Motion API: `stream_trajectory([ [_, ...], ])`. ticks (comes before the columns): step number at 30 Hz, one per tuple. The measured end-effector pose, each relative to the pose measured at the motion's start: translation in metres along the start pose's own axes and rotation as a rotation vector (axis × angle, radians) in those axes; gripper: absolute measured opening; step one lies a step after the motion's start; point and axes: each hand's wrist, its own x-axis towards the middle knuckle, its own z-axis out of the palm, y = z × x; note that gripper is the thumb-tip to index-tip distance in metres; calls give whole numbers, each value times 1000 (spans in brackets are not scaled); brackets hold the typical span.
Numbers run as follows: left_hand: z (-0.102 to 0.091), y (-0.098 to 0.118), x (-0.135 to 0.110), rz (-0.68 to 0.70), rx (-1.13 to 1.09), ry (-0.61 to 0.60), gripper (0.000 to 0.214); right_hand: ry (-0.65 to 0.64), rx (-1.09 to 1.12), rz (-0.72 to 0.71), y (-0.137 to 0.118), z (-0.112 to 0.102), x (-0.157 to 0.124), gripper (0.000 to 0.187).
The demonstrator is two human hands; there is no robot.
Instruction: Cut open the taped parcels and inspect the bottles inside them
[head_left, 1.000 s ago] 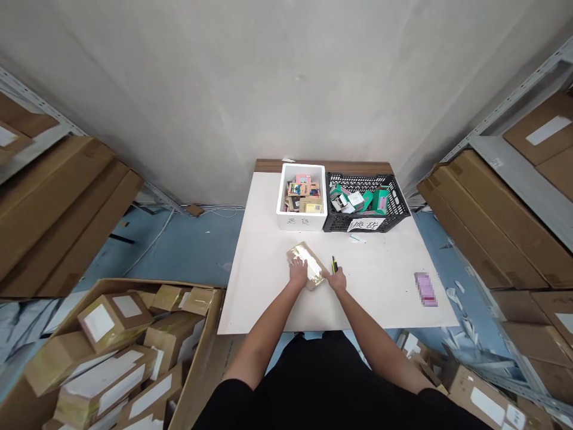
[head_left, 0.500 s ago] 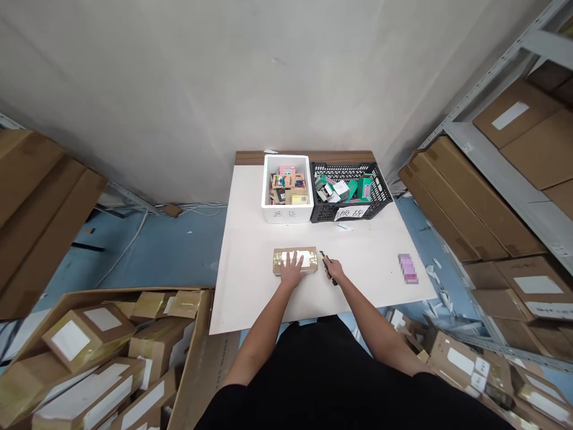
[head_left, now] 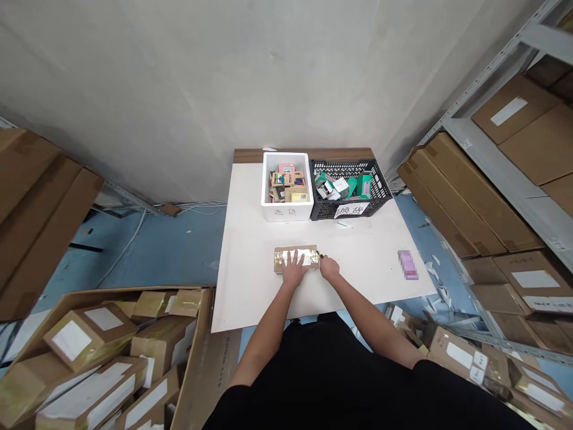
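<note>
1. Two-handed, working on one box (head_left: 295,247) lying on the table (head_left: 250,263), between the white tub (head_left: 287,212) and the front edge.
2. Pressing the left hand (head_left: 293,270) flat over the top of the box, fingers spread across its label (head_left: 306,258), seemingly steadying rather than grasping.
3. Gripping a knife (head_left: 320,255) in the right hand (head_left: 330,267), fingers curled around the mostly hidden handle, pointing its tip at the right end of the box. Being unable to tell, at this size, touching from just beside.
4. Counting as done, by judgement: box laid flat, held steady, knife in place at the end.
5. Counting as left, by the same judgement: any cut or lifted flap, seeing none on the visible faces. Reading the tape as whole, though partly hidden under the hand, and so judging the stage early.
6. Seeing small packs (head_left: 283,178) filling the tub and green-and-white packs (head_left: 342,186) lying in the black crate (head_left: 323,211) beside it.
7. Seeing taped, labelled parcels (head_left: 89,325) piling up in the big carton (head_left: 206,304) at left, looking closed as far as visible.
</note>
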Motion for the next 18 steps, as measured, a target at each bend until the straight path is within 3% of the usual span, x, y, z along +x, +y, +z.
stream_trajectory([
  [7, 0, 1, 3, -12, -25, -7, 69, -4, -25, 15, 2, -8, -7, 24],
  [18, -5, 3, 1, -1, 3, 14, 69, -125, 46, 51, 24, -8, -39, 36],
])
